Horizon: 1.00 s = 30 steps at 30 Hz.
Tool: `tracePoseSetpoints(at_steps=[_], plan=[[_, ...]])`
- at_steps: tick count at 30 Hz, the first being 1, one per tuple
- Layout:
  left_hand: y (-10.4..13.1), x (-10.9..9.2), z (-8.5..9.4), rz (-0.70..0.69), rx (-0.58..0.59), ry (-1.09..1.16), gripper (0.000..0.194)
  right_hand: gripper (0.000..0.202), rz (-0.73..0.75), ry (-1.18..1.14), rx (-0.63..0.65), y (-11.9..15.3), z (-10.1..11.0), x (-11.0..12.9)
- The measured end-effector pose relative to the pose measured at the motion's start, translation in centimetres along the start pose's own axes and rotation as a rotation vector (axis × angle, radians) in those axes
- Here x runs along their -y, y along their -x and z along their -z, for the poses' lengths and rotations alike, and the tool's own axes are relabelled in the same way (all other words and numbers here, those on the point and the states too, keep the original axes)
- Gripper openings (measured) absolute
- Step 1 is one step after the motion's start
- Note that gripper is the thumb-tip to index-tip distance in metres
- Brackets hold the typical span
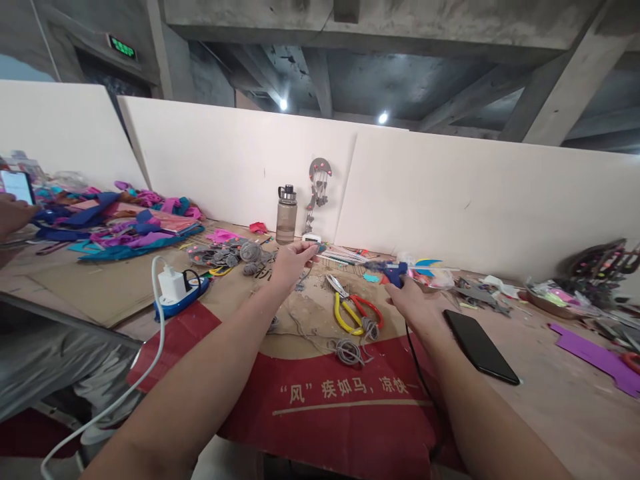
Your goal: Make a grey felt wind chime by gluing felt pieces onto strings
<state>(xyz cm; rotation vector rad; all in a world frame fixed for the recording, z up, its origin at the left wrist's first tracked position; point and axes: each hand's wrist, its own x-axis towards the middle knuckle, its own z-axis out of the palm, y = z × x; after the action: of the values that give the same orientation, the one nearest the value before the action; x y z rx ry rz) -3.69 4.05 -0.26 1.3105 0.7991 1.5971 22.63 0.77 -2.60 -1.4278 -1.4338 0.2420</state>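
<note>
My left hand (295,261) is pinched at the middle of the table, closed on a small dark piece whose shape I cannot make out. To its right, my right hand (409,297) grips a blue glue gun (395,272), its nozzle pointing left toward my left hand. The two hands are apart. Between and below them lie yellow-and-red-handled pliers (350,313) with silver jaws. A grey yarn coil (349,351) rests nearer to me on the brown and red paper. Thin sticks (345,255) lie behind my hands.
A bottle (287,217) stands by the white board (225,160). A black phone (480,347) lies right, a blue power strip (183,298) with a white cable left. Coloured felt scraps (125,223) are piled far left, near another person's hand (15,217) holding a phone.
</note>
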Motion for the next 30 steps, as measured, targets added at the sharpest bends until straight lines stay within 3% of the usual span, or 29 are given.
tracePoseSetpoints(at_steps=[2, 5, 8, 11, 15, 19, 30], plan=[[0.0, 0.3, 0.1, 0.055, 0.009, 0.071, 0.032, 0.027, -0.09, -0.17, 0.042, 0.5, -0.3, 1.6], [-0.2, 0.8, 0.2, 0.128, 0.004, 0.141, 0.035, 0.027, -0.043, -0.35, 0.153, 2.0, -0.4, 4.5], [-0.4, 1.2, 0.2, 0.18, -0.005, 0.167, 0.036, 0.026, 0.053, -0.396, 0.248, 3.7, -0.2, 7.0], [-0.5, 1.3, 0.1, 0.199, -0.002, 0.209, 0.036, 0.022, 0.147, -0.283, 0.279, 4.7, 0.1, 8.3], [-0.3, 1.2, -0.1, 0.203, 0.036, 0.248, 0.034, 0.017, 0.284, -0.056, 0.24, 5.1, 0.0, 8.5], [0.1, 1.0, -0.4, 0.235, 0.048, 0.266, 0.031, 0.027, 0.382, 0.086, 0.18, 5.0, -0.3, 8.2], [0.3, 0.9, -0.7, 0.247, 0.102, 0.265, 0.03, 0.037, 0.423, 0.151, 0.184, 4.8, -1.2, 6.8]])
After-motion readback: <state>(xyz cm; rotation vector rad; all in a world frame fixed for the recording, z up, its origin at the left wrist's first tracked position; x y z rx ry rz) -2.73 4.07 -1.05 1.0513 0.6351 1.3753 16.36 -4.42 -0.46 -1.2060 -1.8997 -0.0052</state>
